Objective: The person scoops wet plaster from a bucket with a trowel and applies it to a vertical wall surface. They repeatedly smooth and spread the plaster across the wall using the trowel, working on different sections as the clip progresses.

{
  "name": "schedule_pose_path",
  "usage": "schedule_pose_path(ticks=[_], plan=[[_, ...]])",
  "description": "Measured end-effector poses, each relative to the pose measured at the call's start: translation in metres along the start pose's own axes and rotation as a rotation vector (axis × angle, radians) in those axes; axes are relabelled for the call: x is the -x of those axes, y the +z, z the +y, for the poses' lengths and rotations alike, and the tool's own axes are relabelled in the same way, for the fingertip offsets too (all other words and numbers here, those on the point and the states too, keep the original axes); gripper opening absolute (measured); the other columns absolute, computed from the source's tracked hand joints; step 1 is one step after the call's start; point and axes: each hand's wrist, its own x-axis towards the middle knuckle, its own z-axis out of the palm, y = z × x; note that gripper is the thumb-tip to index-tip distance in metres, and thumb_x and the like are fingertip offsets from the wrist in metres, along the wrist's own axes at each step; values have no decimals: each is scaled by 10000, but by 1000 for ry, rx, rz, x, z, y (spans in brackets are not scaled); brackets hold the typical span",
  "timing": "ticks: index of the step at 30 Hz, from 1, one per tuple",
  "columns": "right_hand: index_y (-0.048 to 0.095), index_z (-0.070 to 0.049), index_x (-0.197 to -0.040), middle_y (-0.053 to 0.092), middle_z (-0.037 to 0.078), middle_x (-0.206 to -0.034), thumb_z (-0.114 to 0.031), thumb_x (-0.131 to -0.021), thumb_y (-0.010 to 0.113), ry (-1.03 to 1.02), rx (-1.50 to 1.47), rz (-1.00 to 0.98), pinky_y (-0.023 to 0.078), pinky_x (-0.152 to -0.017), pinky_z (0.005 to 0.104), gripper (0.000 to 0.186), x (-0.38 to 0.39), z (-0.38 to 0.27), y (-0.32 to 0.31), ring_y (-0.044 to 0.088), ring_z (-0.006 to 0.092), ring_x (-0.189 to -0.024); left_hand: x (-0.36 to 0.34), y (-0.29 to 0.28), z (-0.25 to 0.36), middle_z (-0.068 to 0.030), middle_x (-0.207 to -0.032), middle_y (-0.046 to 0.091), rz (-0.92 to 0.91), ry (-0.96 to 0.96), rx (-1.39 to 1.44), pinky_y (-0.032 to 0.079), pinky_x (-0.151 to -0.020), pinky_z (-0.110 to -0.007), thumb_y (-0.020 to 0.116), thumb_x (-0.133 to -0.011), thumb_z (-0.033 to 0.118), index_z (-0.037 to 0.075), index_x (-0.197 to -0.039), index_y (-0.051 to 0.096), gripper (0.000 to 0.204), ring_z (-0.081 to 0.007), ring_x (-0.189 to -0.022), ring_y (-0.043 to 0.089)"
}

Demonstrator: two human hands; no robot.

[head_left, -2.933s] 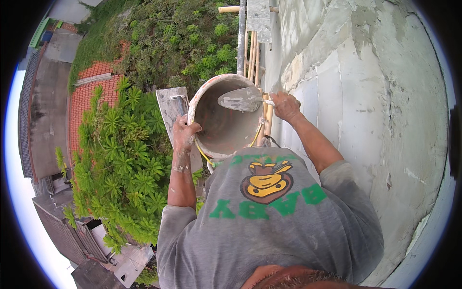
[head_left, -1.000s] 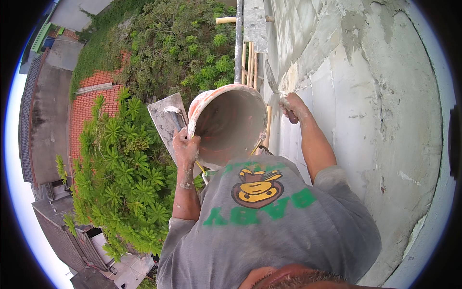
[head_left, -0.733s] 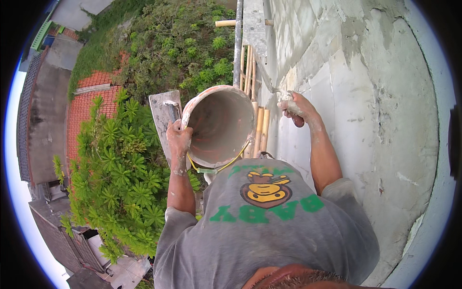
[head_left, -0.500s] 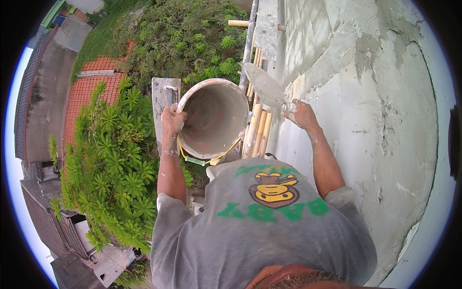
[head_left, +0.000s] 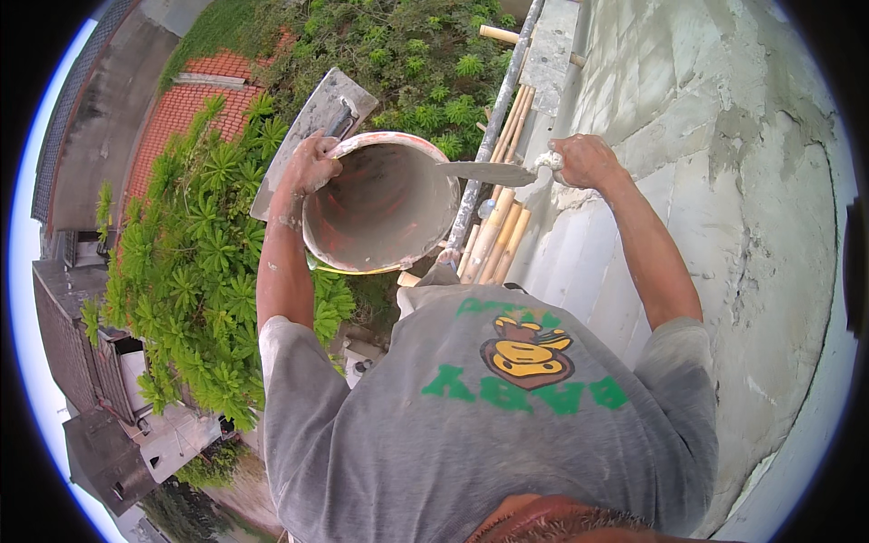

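Note:
My left hand (head_left: pixel 313 165) is closed at the left rim of a mortar-smeared bucket (head_left: pixel 380 204), tipped so its mouth faces me. A flat plastering float (head_left: pixel 321 109) lies against the same hand, its handle end showing just past my fingers. Grey residue coats the inside of the bucket; a little red shows through. In my right hand (head_left: pixel 584 163) is a trowel (head_left: pixel 493 173), gripped by its caked handle. Its blade points left, seen nearly edge-on, and the tip overlaps the bucket's right rim.
On the right rises a partly plastered wall (head_left: pixel 688 181) with rough patches. Bamboo poles (head_left: pixel 493 240), a metal pipe (head_left: pixel 498 118) and a plank (head_left: pixel 550 63) run alongside it. Green trees (head_left: pixel 208 271) and red roof tiles (head_left: pixel 195 118) lie well below on the left.
The trowel has swung from the wall side to the bucket's rim, its blade turning edge-on. Bucket and float have shifted left, and the float now leans at a slant.

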Motion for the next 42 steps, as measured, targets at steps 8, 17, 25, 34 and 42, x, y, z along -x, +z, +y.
schedule_pose_path(ticks=[8,17,25,34,42], plan=[[674,-13,-1025,700,223,-924,-265,-748,652,63,-143,-190,522,-863,467,375,18,0,82,666,380,-944,3,-9,-13,-156,-1076,681,81,98,-16,427,-951,-279,692,-613,105,-95,-1197,605,623,-203,-924,613],[709,11,-952,691,260,-960,-211,-746,603,303,-344,-301,532,-852,465,321,40,-68,115,677,392,-929,6,8,-7,-109,-935,701,148,-78,21,479,-843,-266,692,-638,106,-86,-1214,595,615,-176,-853,636],[708,51,-865,687,277,-885,-189,-728,591,369,-530,-564,544,-786,455,300,41,-111,94,688,391,-893,8,27,6,-193,-1036,679,261,-27,-17,477,-901,-347,696,-629,168,49,-1041,716,429,-301,-946,657],[689,28,-946,706,226,-924,-132,-779,606,210,-74,-27,556,-813,408,246,3,-118,5,699,340,-911,-1,24,22,-186,-1056,652,113,4,-176,478,-902,-456,609,-709,182,144,-1014,741,335,-384,-1020,622],[622,-25,-1014,708,156,-943,-84,-883,577,255,191,-110,602,-639,385,150,-36,-167,-32,718,270,-892,13,23,44,-142,-1131,640,65,72,-381,481,-937,-443,627,-737,187,188,-1047,745,331,-351,-1071,623]])
